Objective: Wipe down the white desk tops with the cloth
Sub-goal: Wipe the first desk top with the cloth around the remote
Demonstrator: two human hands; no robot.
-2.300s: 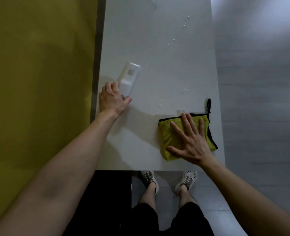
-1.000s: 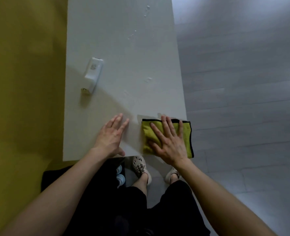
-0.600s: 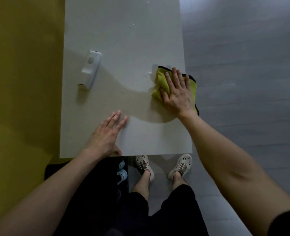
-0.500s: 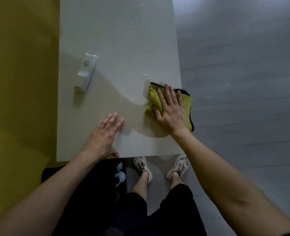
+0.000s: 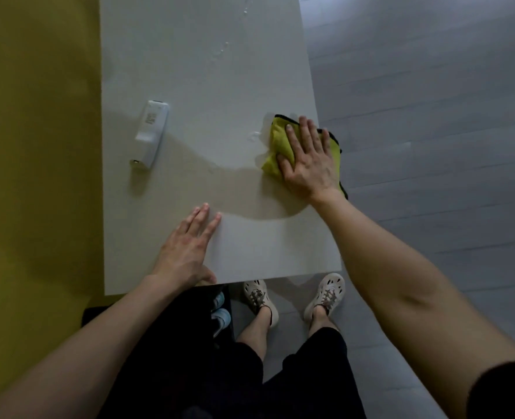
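1. Since half a second ago I have pushed the cloth (image 5: 276,140) away from me along the right side of the desk top (image 5: 205,80). Then it sat closer to the near edge than the white bottle (image 5: 151,134); now it lies about level with it.
2. My left hand (image 5: 186,246) has kept its place by the near edge, and the bottle has not shifted on the desk.
3. My right hand (image 5: 309,158) lies flat on the yellow-green cloth, fingers straight and close together, pressing it onto the surface. No finger curls round it.
4. The cloth has a black trim and is bunched a little on its left side. Its right part hangs past the right edge of the desk.
5. My left hand rests palm down on the bare desk, fingers straight and pointing away from me, thumb at the near edge. It holds nothing.
6. The two hands are well apart, the left nearer me, the right farther off and to the right.
7. The bottle lies on its side near the left edge, label up, narrow end toward me.
8. A small puddle (image 5: 254,136) sits just left of the cloth. A trail of water drops (image 5: 222,51) runs farther up the desk.
9. A yellow wall (image 5: 38,146) borders the desk on the left and grey floor (image 5: 431,146) lies to the right. My shoes (image 5: 325,293) stand below the near edge.
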